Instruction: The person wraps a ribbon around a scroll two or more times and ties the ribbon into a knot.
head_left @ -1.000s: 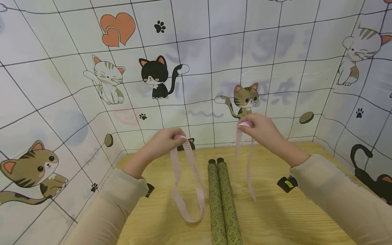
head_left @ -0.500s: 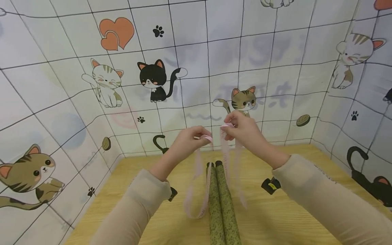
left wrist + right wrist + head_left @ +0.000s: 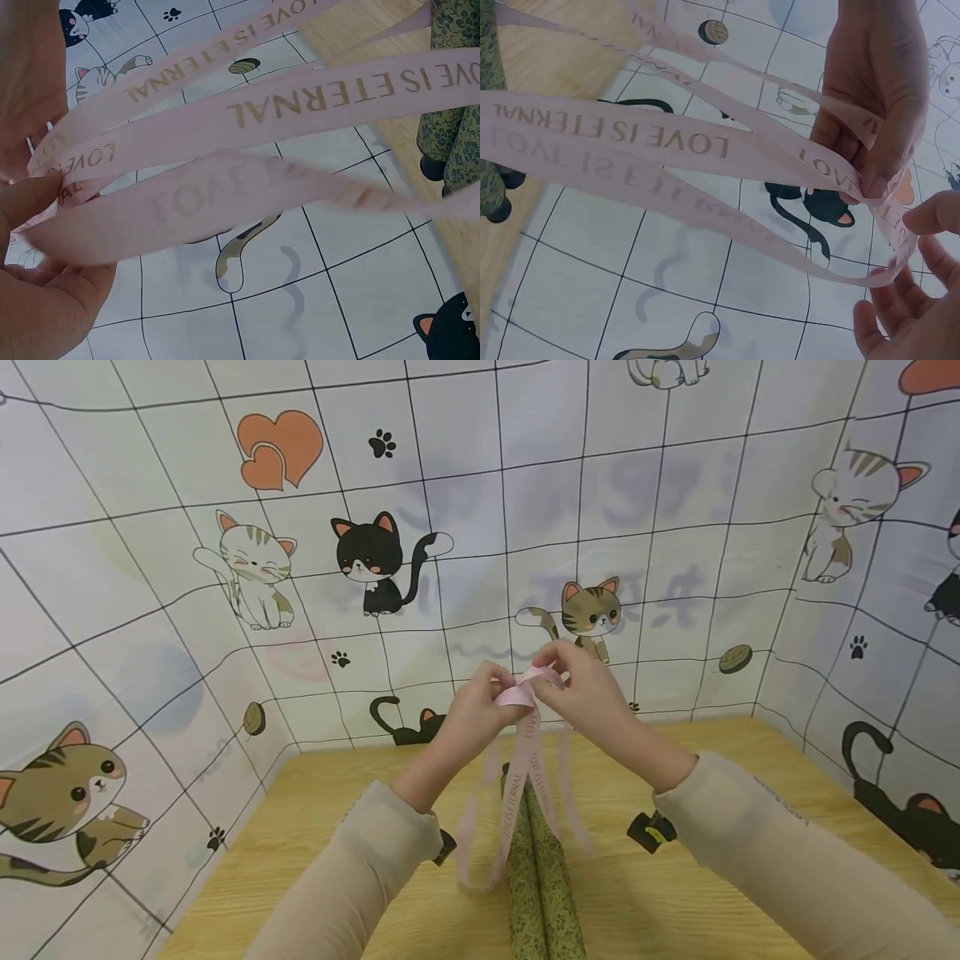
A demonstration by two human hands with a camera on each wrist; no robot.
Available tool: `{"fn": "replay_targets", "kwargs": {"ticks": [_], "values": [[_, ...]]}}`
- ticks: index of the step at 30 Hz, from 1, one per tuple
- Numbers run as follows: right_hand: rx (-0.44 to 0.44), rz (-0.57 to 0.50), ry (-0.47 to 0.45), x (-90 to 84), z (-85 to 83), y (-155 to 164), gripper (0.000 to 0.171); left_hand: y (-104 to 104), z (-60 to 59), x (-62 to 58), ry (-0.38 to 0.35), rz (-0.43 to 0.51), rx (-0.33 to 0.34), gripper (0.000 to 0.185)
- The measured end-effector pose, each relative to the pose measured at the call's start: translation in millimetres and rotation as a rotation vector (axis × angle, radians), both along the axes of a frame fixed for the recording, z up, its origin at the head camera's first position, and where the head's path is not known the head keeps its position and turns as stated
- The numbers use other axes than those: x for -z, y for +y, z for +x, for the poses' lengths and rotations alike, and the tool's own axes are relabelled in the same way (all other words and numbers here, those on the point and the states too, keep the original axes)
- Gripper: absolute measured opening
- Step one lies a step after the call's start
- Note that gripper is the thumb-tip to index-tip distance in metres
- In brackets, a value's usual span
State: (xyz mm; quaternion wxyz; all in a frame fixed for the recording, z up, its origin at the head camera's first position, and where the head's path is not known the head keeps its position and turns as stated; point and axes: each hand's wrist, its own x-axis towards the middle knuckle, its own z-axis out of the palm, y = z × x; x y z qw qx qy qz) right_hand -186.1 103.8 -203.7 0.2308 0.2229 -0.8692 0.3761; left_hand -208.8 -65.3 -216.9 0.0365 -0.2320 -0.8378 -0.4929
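Above the table, my left hand [image 3: 480, 706] pinches a pink ribbon [image 3: 517, 802] printed "LOVE IS ETERNAL". My right hand [image 3: 585, 689] holds another stretch of it close by, fingers curled and fingertips near the left's. Loops and loose ends hang below, crossing in front of two long green floral rolls [image 3: 528, 877] with black tips. From the left wrist side, several ribbon strands [image 3: 322, 94] run from both hands toward the rolls. In the right wrist view, the left thumb [image 3: 889, 161] presses the ribbon, while the right hand [image 3: 915, 307] lies at the loop's edge.
Below is a pale wood-grain table [image 3: 352, 877]. White sheeting [image 3: 465, 527] with black grid lines and cartoon cats encloses it at the back and sides. A black wrist device [image 3: 651, 831] shows beneath the right sleeve; another hangs under the left sleeve [image 3: 393, 831].
Both hands have moved inward from far apart until nearly touching. The two held stretches of ribbon now meet and cross above the rolls. The view has tilted slightly.
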Motion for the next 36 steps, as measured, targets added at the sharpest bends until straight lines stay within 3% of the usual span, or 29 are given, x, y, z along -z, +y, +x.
{"fn": "replay_targets", "kwargs": {"ticks": [4, 8, 12, 18, 21, 24, 27, 31, 36], "values": [[0.007, 0.106, 0.073, 11.0, 5.4, 2, 0.013, -2, -2.7, 1.7, -0.031, 0.020, 0.004, 0.038], [0.024, 0.214, -0.084, 20.6, 7.9, -1, 0.030, -4, -3.6, 3.5, 0.004, -0.005, -0.051, 0.027], [0.031, 0.244, -0.196, 25.7, 8.8, -6, 0.035, -4, -3.6, 5.7, -0.016, 0.045, -0.054, 0.019], [-0.080, 0.264, -0.380, 28.7, 16.4, -10, 0.053, -3, -4.0, 8.9, -0.046, 0.148, -0.053, 0.011], [-0.026, 0.305, -0.363, 28.7, 16.8, -11, 0.044, -3, -4.1, 9.9, -0.053, 0.178, -0.056, 0.011], [0.079, 0.336, -0.304, 29.4, 13.4, -10, 0.049, -3, -3.8, 10.4, -0.068, 0.209, -0.040, 0.015], [0.132, 0.318, -0.245, 33.0, 9.6, -6, 0.050, -3, -3.3, 10.5, -0.076, 0.221, -0.022, 0.020], [0.150, 0.211, -0.169, 34.6, 4.4, 5, 0.032, -3, -3.0, 12.1, -0.063, 0.194, -0.018, 0.020], [0.034, -0.031, -0.260, 21.8, -7.4, 18, 0.034, -4, -1.8, 11.8, -0.076, 0.147, -0.028, 0.016]]}}
